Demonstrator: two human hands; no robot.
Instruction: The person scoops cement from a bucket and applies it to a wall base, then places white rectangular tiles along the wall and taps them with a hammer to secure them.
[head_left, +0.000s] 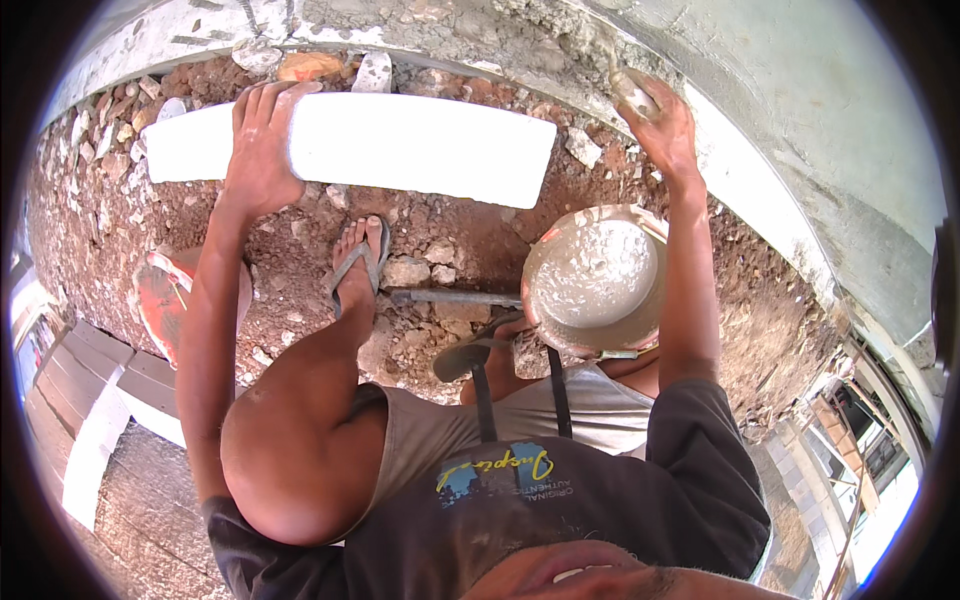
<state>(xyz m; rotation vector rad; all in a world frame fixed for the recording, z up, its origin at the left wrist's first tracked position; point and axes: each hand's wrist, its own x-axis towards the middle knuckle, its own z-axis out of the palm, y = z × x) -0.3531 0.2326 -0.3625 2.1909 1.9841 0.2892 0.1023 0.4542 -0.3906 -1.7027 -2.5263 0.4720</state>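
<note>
Left hand (262, 150) grasping slab (430, 145), right hand (665, 125) grasping tool (637, 98)

The left fingers are curling over the white slab's far edge, and most of its length is stretching to their right. The right fingers are wrapping round the tool, whose thin end is pointing beyond them, near the wall (820, 100). The bucket (548, 318) is standing nearer the body than the right fingers, holding grey mix (595, 275). An orange stone (310, 66) is lying just beyond the left fingers
</note>
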